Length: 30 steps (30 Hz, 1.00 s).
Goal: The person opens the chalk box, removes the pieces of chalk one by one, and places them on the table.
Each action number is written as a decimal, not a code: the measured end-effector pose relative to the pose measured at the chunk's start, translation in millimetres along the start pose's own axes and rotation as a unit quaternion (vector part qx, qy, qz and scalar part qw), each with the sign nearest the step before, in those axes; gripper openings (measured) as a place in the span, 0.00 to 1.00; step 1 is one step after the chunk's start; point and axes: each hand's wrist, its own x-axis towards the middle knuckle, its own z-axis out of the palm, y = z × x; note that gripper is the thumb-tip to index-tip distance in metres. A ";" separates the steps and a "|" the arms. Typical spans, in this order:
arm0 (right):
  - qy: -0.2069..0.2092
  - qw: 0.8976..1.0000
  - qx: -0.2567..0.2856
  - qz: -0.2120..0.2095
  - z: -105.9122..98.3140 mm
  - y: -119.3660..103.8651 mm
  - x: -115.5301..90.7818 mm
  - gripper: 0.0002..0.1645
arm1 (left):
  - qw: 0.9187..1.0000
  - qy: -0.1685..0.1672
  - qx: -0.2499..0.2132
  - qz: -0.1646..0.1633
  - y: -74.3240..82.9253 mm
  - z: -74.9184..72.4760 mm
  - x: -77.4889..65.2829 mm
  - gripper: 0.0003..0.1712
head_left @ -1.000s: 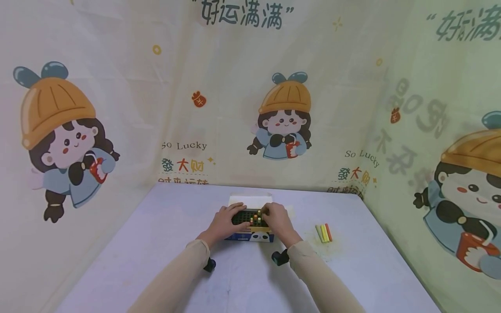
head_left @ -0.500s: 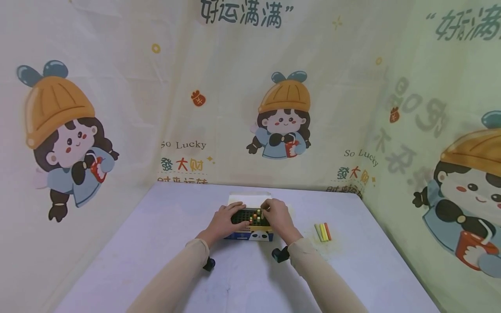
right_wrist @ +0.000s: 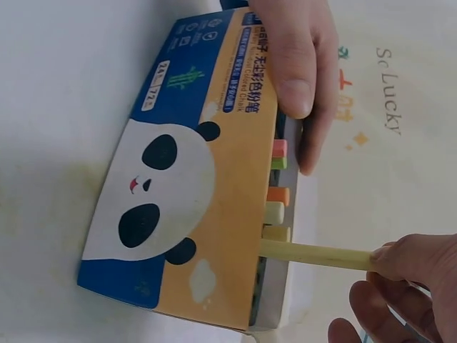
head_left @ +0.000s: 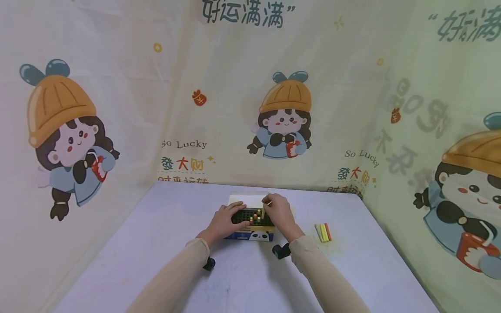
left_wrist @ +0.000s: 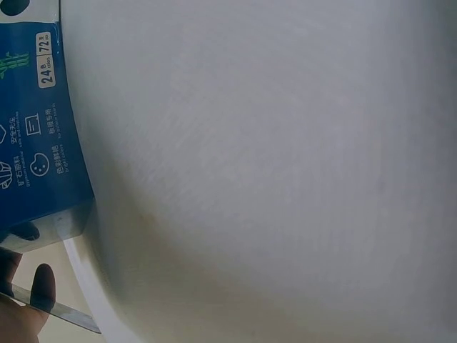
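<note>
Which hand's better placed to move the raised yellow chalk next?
Right, likely: the right hand pinches the yellow chalk stick by its upper end, while the left hand rests on the chalk box.

We see a blue-and-orange, panda-printed box [right_wrist: 178, 182], pale yellow chalk [right_wrist: 318, 254] at its top, lilac-white worktop [head_left: 235, 278] beneath it.

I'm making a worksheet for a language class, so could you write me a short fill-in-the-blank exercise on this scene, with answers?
1. The right hand pinches a ____ chalk stick.
2. The front of the chalk box shows the numbers 72 and ____.
3. In the head view, the loose sticks lie on the table to the ____ of the chalk box.

Missing words: yellow; 24; right.
</note>
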 end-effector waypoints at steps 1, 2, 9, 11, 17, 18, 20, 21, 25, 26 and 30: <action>0.001 1.000 0.002 0.001 -0.5 0.0 0.3 0.08 | 1.000 0.002 0.000 0.002 -0.2 0.1 0.0 0.44; 0.002 1.000 0.002 0.000 -1.1 -0.2 0.5 0.08 | 1.000 0.001 0.001 0.002 -0.5 0.3 0.0 0.44; 0.006 1.000 0.003 0.005 -3.9 0.1 1.2 0.09 | 1.000 -0.005 0.004 -0.007 -0.5 1.9 0.6 0.44; 0.003 1.000 0.005 0.009 -5.3 -0.2 1.5 0.10 | 1.000 -0.006 0.002 -0.008 -0.2 1.9 0.5 0.44; 0.012 1.000 0.006 0.002 -11.1 -1.5 3.7 0.09 | 1.000 -0.004 0.005 -0.008 -0.7 0.9 1.4 0.45; 0.015 1.000 0.008 0.001 -11.9 -1.4 4.1 0.09 | 1.000 -0.004 0.006 -0.008 -0.7 0.7 1.6 0.45; 0.019 1.000 0.009 0.000 -13.5 -0.9 4.2 0.10 | 1.000 -0.003 0.007 -0.008 -0.9 0.5 1.6 0.45; 0.020 1.000 0.008 -0.001 -14.1 -0.4 4.2 0.10 | 1.000 -0.003 0.007 -0.008 -0.9 0.3 1.6 0.45; 0.032 0.999 0.009 -0.005 -17.5 1.6 4.5 0.10 | 1.000 -0.008 0.005 -0.008 -1.2 -0.2 1.4 0.45; 0.035 0.999 0.009 -0.006 -18.3 2.3 4.6 0.10 | 1.000 -0.009 0.006 -0.009 -1.2 -0.2 1.5 0.46; 0.046 0.999 0.006 -0.008 -22.3 4.4 5.8 0.10 | 1.000 -0.010 0.008 -0.007 -1.1 -0.1 1.3 0.46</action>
